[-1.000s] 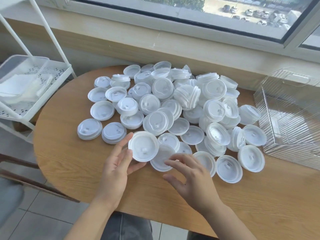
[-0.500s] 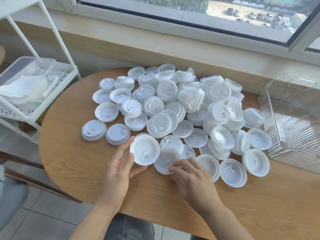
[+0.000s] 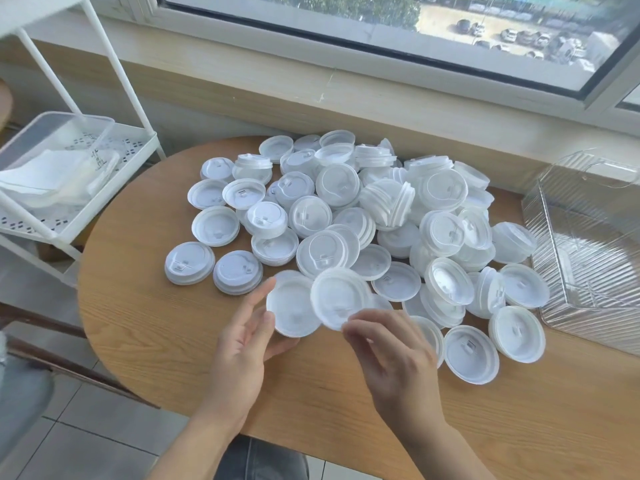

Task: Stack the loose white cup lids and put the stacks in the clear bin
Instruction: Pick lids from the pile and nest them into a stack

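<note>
A heap of loose white cup lids (image 3: pixel 346 216) covers the middle of the wooden table (image 3: pixel 145 327). My left hand (image 3: pixel 242 344) holds one lid (image 3: pixel 292 308) between thumb and fingers, tilted up at the heap's near edge. My right hand (image 3: pixel 391 355) pinches a second lid (image 3: pixel 337 294) by its lower rim, lifted and overlapping the right side of the first. The clear ribbed bin (image 3: pixel 588 247) stands at the table's right with no lids visible inside.
A white wire cart (image 3: pixel 76 188) with a plastic box and papers stands left of the table. The window sill and wall run behind the heap. Short lid stacks (image 3: pixel 188 263) lie at the heap's left edge. Bare table lies in front of my hands.
My right hand picked a lid off the table and raised it toward the lid in my left hand. The left hand kept its lid and tilted it slightly.
</note>
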A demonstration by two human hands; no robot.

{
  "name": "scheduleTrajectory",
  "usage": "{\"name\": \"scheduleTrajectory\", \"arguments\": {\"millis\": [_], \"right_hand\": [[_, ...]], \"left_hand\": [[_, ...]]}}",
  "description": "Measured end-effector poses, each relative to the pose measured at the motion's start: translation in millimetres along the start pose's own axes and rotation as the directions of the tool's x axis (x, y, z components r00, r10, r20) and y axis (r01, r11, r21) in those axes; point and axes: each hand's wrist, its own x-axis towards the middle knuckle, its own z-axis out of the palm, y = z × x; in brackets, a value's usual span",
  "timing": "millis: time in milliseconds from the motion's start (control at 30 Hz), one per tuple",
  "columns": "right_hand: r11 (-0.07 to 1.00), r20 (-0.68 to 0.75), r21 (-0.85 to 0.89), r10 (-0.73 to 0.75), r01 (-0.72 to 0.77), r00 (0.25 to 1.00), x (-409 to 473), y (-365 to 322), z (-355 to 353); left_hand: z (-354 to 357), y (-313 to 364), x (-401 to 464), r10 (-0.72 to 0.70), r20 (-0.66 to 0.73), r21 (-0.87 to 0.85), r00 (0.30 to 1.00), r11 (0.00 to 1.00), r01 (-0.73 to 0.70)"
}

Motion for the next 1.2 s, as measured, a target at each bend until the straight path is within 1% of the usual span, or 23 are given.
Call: {"name": "scheduleTrajectory", "arguments": {"millis": [100, 300, 333, 367, 433, 500, 600, 667, 933, 1000, 1100, 1200], "right_hand": [[0.994, 0.078, -0.018, -0.105, 0.106, 0.991, 0.0, -5.4, 7.8], [0.985, 0.178, -0.076, -0.142, 0.158, 0.974, -4.1, -5.8, 14.5], [0.988, 0.182, -0.071, -0.120, 0.134, 0.976, -4.8, -5.4, 14.4], [0.996, 0.175, -0.049, -0.067, 0.077, 0.982, -5.4, -5.3, 14.1], [0.994, 0.151, 0.044, 0.094, -0.101, 0.984, -5.9, -6.1, 13.7], [0.963, 0.136, 0.134, 0.217, -0.235, 0.967, -4.6, -7.3, 14.1], [0.911, 0.144, 0.225, 0.320, -0.346, 0.937, -1.2, -9.8, 15.1], [0.881, 0.167, 0.245, 0.373, -0.405, 0.913, 1.5, -10.3, 15.2], [0.822, 0.231, 0.272, 0.449, -0.500, 0.863, 5.3, -12.1, 12.6], [0.820, 0.236, 0.273, 0.450, -0.504, 0.861, 5.4, -12.1, 11.6], [0.790, 0.265, 0.290, 0.476, -0.541, 0.838, 4.3, -12.7, 10.6], [0.774, 0.260, 0.294, 0.499, -0.560, 0.826, 1.9, -12.8, 11.0]], "left_hand": [[9.6, -0.8, -3.8, -0.007, 0.032, -0.001, 0.999, 1.000, 0.007], [14.1, -3.3, -8.7, 0.002, 0.078, 0.032, 0.997, 0.999, -0.005], [14.2, -3.5, -8.9, 0.000, 0.079, 0.024, 0.997, 1.000, -0.002], [14.2, -3.8, -8.9, -0.003, 0.083, 0.015, 0.997, 1.000, 0.001], [14.4, -4.3, -9.3, -0.006, 0.097, 0.008, 0.995, 1.000, 0.005], [15.0, -4.4, -9.8, -0.011, 0.099, 0.006, 0.995, 1.000, 0.011], [15.9, -4.6, -10.0, -0.020, 0.097, 0.011, 0.995, 1.000, 0.019], [16.6, -5.6, -9.6, -0.021, 0.099, 0.012, 0.995, 1.000, 0.020], [13.0, -9.0, -7.0, -0.018, 0.106, 0.027, 0.994, 1.000, 0.015], [12.2, -8.7, -6.6, -0.018, 0.123, 0.039, 0.992, 0.999, 0.013], [12.4, -6.9, -7.1, -0.007, 0.153, 0.056, 0.988, 0.998, -0.002], [13.3, -5.9, -7.3, -0.003, 0.168, 0.062, 0.986, 0.998, -0.007]]}}
